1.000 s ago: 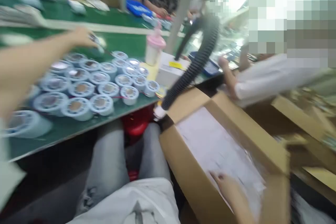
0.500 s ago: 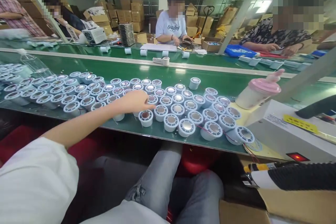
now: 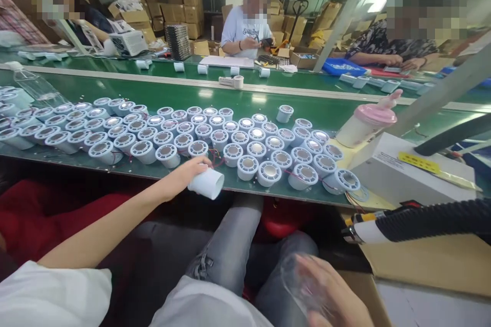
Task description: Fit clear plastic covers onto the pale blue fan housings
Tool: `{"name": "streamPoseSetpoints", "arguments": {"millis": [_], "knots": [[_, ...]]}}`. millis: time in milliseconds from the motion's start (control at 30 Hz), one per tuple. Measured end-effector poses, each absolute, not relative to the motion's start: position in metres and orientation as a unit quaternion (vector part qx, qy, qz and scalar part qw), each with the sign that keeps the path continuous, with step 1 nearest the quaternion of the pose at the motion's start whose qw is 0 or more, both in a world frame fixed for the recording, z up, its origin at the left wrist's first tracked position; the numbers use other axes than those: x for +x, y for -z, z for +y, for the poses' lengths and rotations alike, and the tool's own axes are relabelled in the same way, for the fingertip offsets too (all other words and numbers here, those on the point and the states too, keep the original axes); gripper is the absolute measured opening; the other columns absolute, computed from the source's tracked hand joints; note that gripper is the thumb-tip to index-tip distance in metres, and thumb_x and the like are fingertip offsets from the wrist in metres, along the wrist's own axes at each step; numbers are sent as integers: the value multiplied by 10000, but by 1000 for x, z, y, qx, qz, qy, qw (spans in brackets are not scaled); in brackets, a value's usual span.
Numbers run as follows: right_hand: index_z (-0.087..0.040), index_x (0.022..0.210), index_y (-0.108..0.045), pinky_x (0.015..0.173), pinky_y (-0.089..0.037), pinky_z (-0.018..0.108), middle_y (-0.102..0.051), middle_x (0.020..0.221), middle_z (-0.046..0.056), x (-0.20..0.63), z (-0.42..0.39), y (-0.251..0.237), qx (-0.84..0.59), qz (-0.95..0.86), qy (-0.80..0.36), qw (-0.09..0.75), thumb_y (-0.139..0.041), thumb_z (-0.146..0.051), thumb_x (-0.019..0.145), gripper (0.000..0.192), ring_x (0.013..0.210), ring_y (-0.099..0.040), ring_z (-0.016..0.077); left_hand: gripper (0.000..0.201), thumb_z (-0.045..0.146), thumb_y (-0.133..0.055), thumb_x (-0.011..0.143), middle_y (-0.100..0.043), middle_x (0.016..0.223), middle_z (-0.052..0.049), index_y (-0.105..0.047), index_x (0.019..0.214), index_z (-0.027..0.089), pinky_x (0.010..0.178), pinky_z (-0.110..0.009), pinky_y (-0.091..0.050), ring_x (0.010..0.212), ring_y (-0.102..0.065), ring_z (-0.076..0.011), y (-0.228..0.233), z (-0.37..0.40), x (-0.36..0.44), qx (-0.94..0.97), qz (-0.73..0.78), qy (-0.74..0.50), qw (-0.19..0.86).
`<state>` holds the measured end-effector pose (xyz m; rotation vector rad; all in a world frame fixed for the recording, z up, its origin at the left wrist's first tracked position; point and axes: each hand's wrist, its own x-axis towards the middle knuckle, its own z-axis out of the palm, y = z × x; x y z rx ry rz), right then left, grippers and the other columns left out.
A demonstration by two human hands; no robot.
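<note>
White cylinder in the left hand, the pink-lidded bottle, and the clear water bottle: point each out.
white cylinder (image 3: 209, 183): head view, on its smooth side wall.
pink-lidded bottle (image 3: 355, 132): head view, on its cream body below the lid.
clear water bottle (image 3: 38, 90): head view, on its transparent body.

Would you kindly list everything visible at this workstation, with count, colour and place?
White cylinder parts: dozens, white with metallic tops, near side of belt.
Conveyor belt: one, green, across the scene.
Pink-lidded bottle: one, cream, right.
White machine: one, right.
Black hose: one, lower right.
Cardboard box: one, brown, lower right.
Co-workers: three, far side.
Left hand: holds white cylinder.
Right hand: holds a clear bag, blurred.
</note>
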<state>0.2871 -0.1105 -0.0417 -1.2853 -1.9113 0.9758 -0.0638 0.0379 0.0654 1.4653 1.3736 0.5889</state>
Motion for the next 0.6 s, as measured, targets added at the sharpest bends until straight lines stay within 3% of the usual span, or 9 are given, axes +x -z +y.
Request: {"name": "streamPoseSetpoints", "arguments": {"millis": [67,133,200,267,400,533,600], "knots": [[-337,1311,-527,795,-581,366,-603,1195,117,249,-102,22,-466,-791,-219,332,-600,-389,845,475,1020,-647,285,379,532,-437,803,-555,734,-27,-495,923,177,421,-230,-399,564,-523,-144,-51,30,-49,501,490,-208,682],[-299,1329,-515,790,-578,406,-576,1209,141,224,-88,7,-462,-820,-108,319,-593,-334,852,485,1037,-615,304,397,549,-472,787,-553,701,-22,-514,911,175,357,-200,-345,497,-494,-125,-36,23,-27,454,430,-114,772],[-291,1332,-512,761,-571,452,-517,1280,167,214,-78,2,-482,-826,-33,290,-583,-316,857,481,1018,-593,324,368,522,-490,802,-542,692,-10,-547,896,170,340,-185,-312,467,-453,-102,-26,17,-5,489,389,-24,780],[-276,1293,-548,726,-561,482,-463,1339,185,215,-74,4,-516,-819,-2,251,-590,-269,846,449,992,-577,337,293,437,-518,819,-558,739,-15,-597,879,161,412,-197,-377,543,-484,-108,-24,13,15,608,350,17,713],[-215,958,-668,763,-546,458,-478,1317,152,229,-82,9,-572,-781,-107,229,-654,-124,758,220,1059,-546,335,171,281,-568,820,-610,914,-36,-651,920,171,742,-260,-446,837,-563,-165,-27,7,38,822,290,-58,487],[-200,766,-607,827,-520,362,-532,1170,98,238,-90,2,-584,-673,-316,327,-689,-231,774,88,1039,-575,247,363,401,-709,736,-591,985,-41,-625,1026,199,743,-265,-439,868,-562,-177,-18,8,47,823,293,-130,469],[-189,720,-600,846,-492,335,-553,1105,92,240,-91,-2,-579,-626,-366,373,-601,-291,852,166,1007,-582,220,553,463,-787,633,-559,999,-44,-617,1097,216,766,-284,-450,889,-554,-187,-9,9,48,819,290,-152,472]]}}
